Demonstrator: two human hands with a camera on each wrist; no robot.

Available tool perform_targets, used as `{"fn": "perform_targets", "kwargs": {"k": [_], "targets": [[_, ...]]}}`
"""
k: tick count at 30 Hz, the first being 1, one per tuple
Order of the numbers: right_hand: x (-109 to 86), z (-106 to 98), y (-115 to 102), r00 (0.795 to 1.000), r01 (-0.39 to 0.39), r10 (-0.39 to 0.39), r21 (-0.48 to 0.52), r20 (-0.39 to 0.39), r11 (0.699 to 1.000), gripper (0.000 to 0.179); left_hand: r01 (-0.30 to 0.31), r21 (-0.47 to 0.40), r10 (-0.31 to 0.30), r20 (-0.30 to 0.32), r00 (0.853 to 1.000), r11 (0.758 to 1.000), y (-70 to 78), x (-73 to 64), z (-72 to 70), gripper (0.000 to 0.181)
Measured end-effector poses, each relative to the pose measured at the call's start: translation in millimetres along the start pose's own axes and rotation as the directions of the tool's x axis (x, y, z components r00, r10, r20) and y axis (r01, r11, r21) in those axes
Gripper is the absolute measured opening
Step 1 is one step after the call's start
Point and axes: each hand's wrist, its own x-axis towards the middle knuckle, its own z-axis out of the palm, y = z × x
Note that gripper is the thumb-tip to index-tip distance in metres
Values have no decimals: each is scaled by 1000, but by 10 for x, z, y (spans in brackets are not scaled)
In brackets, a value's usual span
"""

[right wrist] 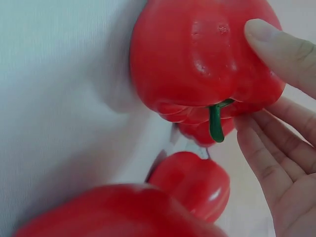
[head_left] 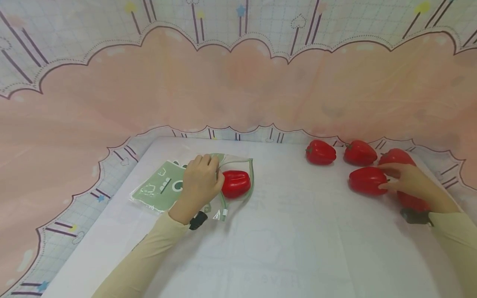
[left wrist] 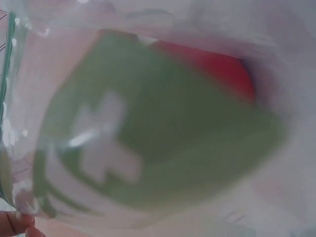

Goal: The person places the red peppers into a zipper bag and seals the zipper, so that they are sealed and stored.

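Observation:
On the left of the head view, my left hand (head_left: 200,182) pinches the edge of a clear zip bag (head_left: 158,188) printed with a green cartoon face. A red bell pepper (head_left: 236,184) sits at the bag's right end, within its green-edged opening. In the left wrist view, fingertips (left wrist: 17,224) hold the bag's edge, and part of a red pepper (left wrist: 224,71) shows behind the blurred green print. My right hand (head_left: 408,180) grips another red bell pepper (head_left: 367,181), thumb on one side and fingers on the other; its green stem (right wrist: 216,123) faces the wrist camera.
Two red bell peppers, one (head_left: 320,152) and another (head_left: 360,152), lie near the white table's (head_left: 290,240) back edge. A third (head_left: 396,156) is beyond my right hand, and one more (head_left: 411,201) lies partly under the right wrist. A patterned curtain (head_left: 238,91) hangs behind.

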Motion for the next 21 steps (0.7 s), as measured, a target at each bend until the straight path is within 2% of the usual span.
{"fn": "perform_targets", "kwargs": {"k": [10,21], "targets": [[32,52,-129,999,-34,31,73,36,997,88,17,-3,-17,-2,1000,1000,4,8,-3,7],[46,164,-70,999,-45,41,154,31,987,94,18,-7,-18,1,1000,1000,1,0,8,8]]}}
